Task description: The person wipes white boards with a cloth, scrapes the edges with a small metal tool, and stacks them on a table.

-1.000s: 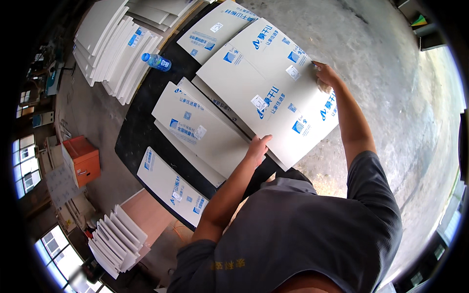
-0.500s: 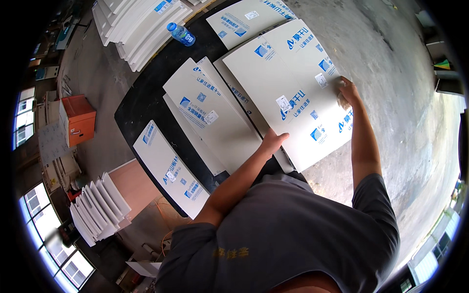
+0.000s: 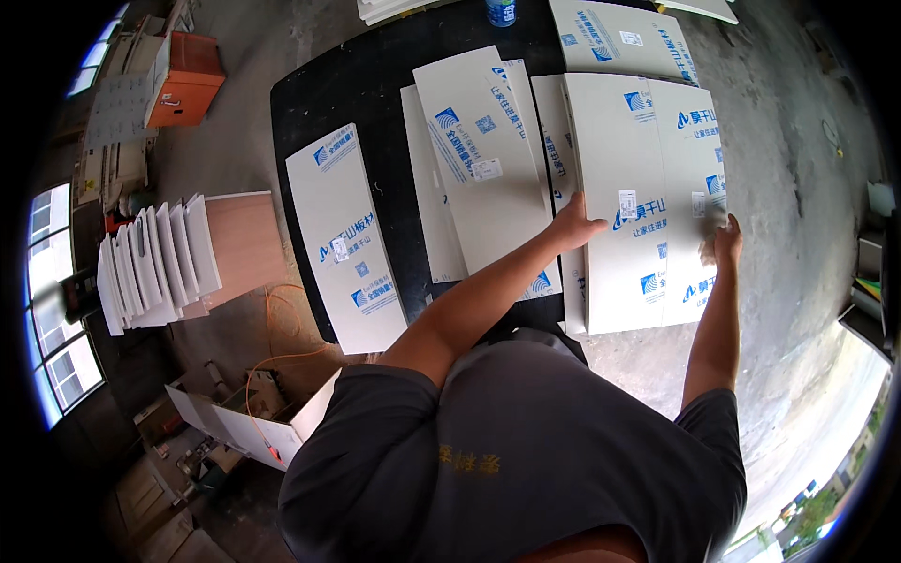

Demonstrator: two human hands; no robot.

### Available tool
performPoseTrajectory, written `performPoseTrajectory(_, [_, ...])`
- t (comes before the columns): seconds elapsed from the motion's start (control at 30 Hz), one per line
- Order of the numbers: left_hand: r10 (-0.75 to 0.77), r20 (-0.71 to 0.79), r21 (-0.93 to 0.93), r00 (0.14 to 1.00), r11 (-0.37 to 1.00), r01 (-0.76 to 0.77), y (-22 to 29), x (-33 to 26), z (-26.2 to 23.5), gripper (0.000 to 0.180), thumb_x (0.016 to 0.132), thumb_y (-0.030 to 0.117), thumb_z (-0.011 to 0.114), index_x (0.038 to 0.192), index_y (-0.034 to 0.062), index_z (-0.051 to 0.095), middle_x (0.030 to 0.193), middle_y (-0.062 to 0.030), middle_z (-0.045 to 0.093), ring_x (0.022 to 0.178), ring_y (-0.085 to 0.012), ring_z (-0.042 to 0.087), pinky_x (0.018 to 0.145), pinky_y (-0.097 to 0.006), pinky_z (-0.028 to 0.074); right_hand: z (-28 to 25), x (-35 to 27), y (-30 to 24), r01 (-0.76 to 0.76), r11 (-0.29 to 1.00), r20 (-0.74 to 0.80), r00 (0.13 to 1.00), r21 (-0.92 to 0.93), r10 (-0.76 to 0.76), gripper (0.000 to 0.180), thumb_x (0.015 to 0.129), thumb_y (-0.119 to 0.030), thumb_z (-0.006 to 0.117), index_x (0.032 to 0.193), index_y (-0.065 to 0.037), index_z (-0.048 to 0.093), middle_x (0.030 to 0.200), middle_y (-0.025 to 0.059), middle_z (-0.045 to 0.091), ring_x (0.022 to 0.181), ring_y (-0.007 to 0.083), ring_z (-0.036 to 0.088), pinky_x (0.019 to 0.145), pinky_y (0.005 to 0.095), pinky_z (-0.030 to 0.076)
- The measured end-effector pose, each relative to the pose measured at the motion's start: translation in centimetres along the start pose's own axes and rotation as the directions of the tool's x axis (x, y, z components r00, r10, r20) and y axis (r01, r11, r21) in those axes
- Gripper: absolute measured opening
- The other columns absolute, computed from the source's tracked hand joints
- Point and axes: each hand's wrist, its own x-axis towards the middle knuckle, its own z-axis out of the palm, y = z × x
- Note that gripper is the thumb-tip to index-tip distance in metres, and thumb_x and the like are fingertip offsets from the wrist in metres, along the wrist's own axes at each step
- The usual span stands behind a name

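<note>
A large white panel (image 3: 610, 141) with blue print and small labels lies on a stack of boards in front of me, a seam running down its length. My left hand (image 3: 579, 225) grips its left edge, thumb on top and fingers going down over the side. At the right edge is my right hand (image 3: 728, 240), closed, with a pale crumpled cloth (image 3: 707, 251) showing beside its fingers on the panel. The right fingertips are partly hidden.
Left of the stack, narrower white boards (image 3: 460, 113) overlap on the black table (image 3: 366, 84), and a single board (image 3: 343, 235) lies farther left. A blue bottle (image 3: 501, 11) stands at the far edge. An orange box (image 3: 188, 80) and leaning white panels (image 3: 155, 258) are beyond the table.
The view has turned, so the table and boards appear straighter and shifted right. Both hands stay at the panel's edges; the right hand sits slightly lower along its edge.
</note>
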Motion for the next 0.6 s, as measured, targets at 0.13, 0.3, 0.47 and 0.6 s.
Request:
performPoseTrajectory(0.13, [0.284, -0.400, 0.336, 0.871, 0.930, -0.149, -4.2, -5.8, -7.0, 0.075, 0.092, 0.019, 0.070, 0.154, -0.0027, 0.033, 0.161, -0.0288, 0.033, 0.151, -0.0419, 0.034, 0.123, -0.048, 0.033, 3.7, -13.6, -14.1, 0.415, 0.869, -0.209, 0.906, 0.268, -0.368, 0.063, 0.092, -0.013, 0.067, 0.152, -0.009, 0.049, 0.145, 0.0220, 0.060, 0.128, 0.0386, 0.062, 0.108, 0.0427, 0.050])
performPoseTrajectory(0.3, [0.256, -0.727, 0.416, 0.637, 0.902, 0.112, -11.6, -9.0, -15.0, 0.073, 0.094, 0.014, 0.069, 0.155, -0.0025, 0.031, 0.160, -0.0311, 0.032, 0.149, -0.0486, 0.032, 0.121, -0.053, 0.034, 10.6, -31.0, -21.9, 0.440, 0.781, 0.251, 0.775, 0.444, -0.580, 0.066, 0.093, -0.008, 0.065, 0.156, -0.009, 0.043, 0.150, 0.0232, 0.054, 0.137, 0.0435, 0.053, 0.114, 0.0475, 0.045])
performPoseTrajectory(0.47, [0.296, -0.628, 0.481, 0.719, 0.874, 0.060, -13.8, -7.0, -15.9, 0.082, 0.097, 0.019, 0.066, 0.162, -0.0010, 0.018, 0.164, -0.0319, 0.024, 0.153, -0.0447, 0.028, 0.126, -0.054, 0.026, 15.7, -36.2, -21.0, 0.821, 0.569, 0.396, 0.510, 0.040, -0.764, 0.084, 0.095, -0.027, 0.067, 0.165, -0.010, 0.024, 0.171, 0.0220, 0.018, 0.158, 0.0436, 0.017, 0.128, 0.0529, 0.018])
performPoseTrajectory(0.6, [0.317, -0.664, 0.519, 0.677, 0.847, 0.112, -14.2, -6.4, -14.7, 0.086, 0.097, 0.022, 0.064, 0.163, 0.0002, 0.013, 0.165, -0.0312, 0.023, 0.154, -0.0443, 0.026, 0.127, -0.054, 0.023, 17.0, -37.1, -21.1, 0.827, 0.547, 0.473, 0.537, -0.132, -0.699, 0.087, 0.100, -0.044, 0.057, 0.163, 0.003, 0.020, 0.173, 0.0193, 0.013, 0.161, 0.0376, 0.009, 0.130, 0.0497, 0.010])
